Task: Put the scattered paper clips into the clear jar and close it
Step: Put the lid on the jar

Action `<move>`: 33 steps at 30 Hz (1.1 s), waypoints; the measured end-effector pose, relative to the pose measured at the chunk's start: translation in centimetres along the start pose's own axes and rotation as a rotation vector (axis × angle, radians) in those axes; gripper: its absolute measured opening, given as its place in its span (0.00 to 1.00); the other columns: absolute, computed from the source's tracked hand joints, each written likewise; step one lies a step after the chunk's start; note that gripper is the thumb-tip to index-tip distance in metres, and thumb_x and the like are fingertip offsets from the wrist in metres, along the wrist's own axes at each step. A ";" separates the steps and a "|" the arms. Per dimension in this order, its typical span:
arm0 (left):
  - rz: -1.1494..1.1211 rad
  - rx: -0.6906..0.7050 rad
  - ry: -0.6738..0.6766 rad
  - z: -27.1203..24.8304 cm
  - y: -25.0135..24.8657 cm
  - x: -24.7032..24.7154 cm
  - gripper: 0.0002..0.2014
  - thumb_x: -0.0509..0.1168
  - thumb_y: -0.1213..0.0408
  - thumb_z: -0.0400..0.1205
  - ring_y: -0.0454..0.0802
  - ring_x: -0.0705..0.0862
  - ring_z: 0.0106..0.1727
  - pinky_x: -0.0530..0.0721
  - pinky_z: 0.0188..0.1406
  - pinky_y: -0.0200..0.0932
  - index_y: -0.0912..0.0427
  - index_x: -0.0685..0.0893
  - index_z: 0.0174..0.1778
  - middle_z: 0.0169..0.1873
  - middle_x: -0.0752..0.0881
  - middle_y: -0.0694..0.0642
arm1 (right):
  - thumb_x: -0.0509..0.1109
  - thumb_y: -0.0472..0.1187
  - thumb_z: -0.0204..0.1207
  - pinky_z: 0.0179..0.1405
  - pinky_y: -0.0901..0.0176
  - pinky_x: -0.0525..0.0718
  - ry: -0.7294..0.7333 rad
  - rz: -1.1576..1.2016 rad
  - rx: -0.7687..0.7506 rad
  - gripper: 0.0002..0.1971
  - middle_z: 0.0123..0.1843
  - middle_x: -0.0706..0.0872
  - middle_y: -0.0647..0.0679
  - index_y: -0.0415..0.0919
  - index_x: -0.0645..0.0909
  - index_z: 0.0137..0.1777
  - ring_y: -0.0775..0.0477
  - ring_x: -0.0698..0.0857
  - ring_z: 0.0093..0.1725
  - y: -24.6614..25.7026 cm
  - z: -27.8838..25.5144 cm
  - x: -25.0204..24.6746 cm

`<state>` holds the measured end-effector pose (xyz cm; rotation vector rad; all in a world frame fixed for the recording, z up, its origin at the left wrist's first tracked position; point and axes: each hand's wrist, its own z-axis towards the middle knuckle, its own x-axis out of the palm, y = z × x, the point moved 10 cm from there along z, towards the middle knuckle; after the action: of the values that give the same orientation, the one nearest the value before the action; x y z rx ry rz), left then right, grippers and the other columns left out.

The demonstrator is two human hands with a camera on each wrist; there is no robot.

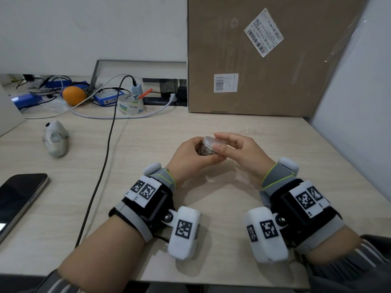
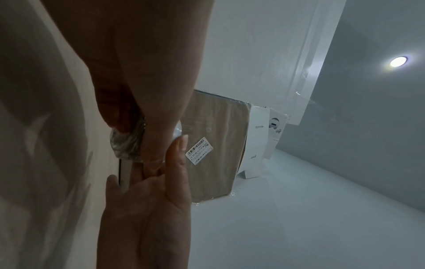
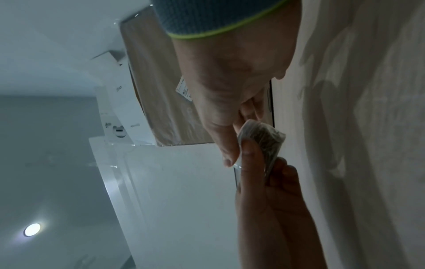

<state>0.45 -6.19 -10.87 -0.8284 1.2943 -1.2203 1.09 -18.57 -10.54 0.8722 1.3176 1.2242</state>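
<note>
A small clear jar (image 1: 206,149) packed with metal paper clips is held above the desk between both hands. My left hand (image 1: 196,153) wraps round the jar's body from the left, thumb underneath. My right hand (image 1: 218,142) pinches the clear lid (image 1: 208,140) at the jar's mouth between thumb and index finger. Whether the lid is fully seated cannot be told. In the left wrist view the jar (image 2: 128,145) shows between the two hands' fingers. The right wrist view has the clips in the jar (image 3: 264,138) under a thumb.
A tall cardboard box (image 1: 264,56) stands behind the hands, with a white partition (image 1: 359,102) on the right. A black cable (image 1: 105,157) crosses the desk; a phone (image 1: 19,199) and a grey plush toy (image 1: 56,140) lie left. A tape roll (image 1: 131,104), an orange (image 1: 74,95) and chargers clutter the back left.
</note>
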 end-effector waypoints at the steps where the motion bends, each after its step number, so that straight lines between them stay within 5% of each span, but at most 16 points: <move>1: 0.018 0.007 -0.003 0.0 -0.1 0.0 0.25 0.79 0.54 0.63 0.51 0.90 0.50 0.87 0.56 0.51 0.58 0.86 0.55 0.48 0.91 0.55 | 0.78 0.49 0.66 0.70 0.53 0.77 -0.021 -0.025 -0.008 0.26 0.61 0.86 0.49 0.43 0.81 0.65 0.54 0.82 0.64 0.0 0.1 -0.1; 8: 0.127 0.031 -0.044 0.2 -0.2 -0.1 0.27 0.77 0.47 0.60 0.46 0.89 0.50 0.86 0.56 0.55 0.54 0.87 0.54 0.47 0.91 0.50 | 0.81 0.53 0.59 0.55 0.53 0.86 -0.158 -0.084 -0.011 0.21 0.47 0.90 0.46 0.44 0.85 0.50 0.51 0.88 0.48 0.3 0.5 -0.5; 18: 0.134 0.041 -0.111 0.2 -0.4 0.0 0.31 0.72 0.43 0.55 0.48 0.89 0.49 0.86 0.54 0.56 0.54 0.87 0.52 0.44 0.91 0.50 | 0.79 0.58 0.60 0.45 0.60 0.85 -0.263 -0.190 -0.010 0.20 0.42 0.90 0.49 0.44 0.86 0.45 0.53 0.88 0.44 0.5 0.7 -0.9; 22: 0.153 0.032 -0.117 0.3 -0.2 -0.1 0.30 0.72 0.40 0.56 0.45 0.89 0.46 0.87 0.51 0.50 0.53 0.87 0.51 0.43 0.91 0.49 | 0.77 0.63 0.59 0.50 0.56 0.87 -0.259 -0.170 0.021 0.23 0.42 0.91 0.50 0.44 0.87 0.44 0.54 0.89 0.44 -0.1 0.7 -1.0; 27: 0.059 -0.001 -0.097 0.5 0.3 -0.1 0.21 0.78 0.51 0.66 0.36 0.85 0.37 0.81 0.39 0.35 0.56 0.87 0.52 0.42 0.90 0.48 | 0.76 0.67 0.55 0.62 0.49 0.84 -0.152 -0.058 0.043 0.33 0.51 0.90 0.48 0.44 0.85 0.54 0.51 0.87 0.54 -0.8 1.0 -0.3; 33: -0.070 0.023 -0.021 0.5 0.5 0.7 0.21 0.78 0.62 0.70 0.50 0.88 0.51 0.86 0.52 0.47 0.60 0.85 0.59 0.53 0.90 0.57 | 0.81 0.53 0.59 0.60 0.55 0.84 -0.120 0.033 0.064 0.29 0.53 0.89 0.45 0.40 0.83 0.59 0.51 0.87 0.54 -0.7 0.6 -0.9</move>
<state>0.91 -6.82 -11.41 -0.8740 1.2416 -1.2760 1.87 -19.44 -10.96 1.0008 1.2555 1.1420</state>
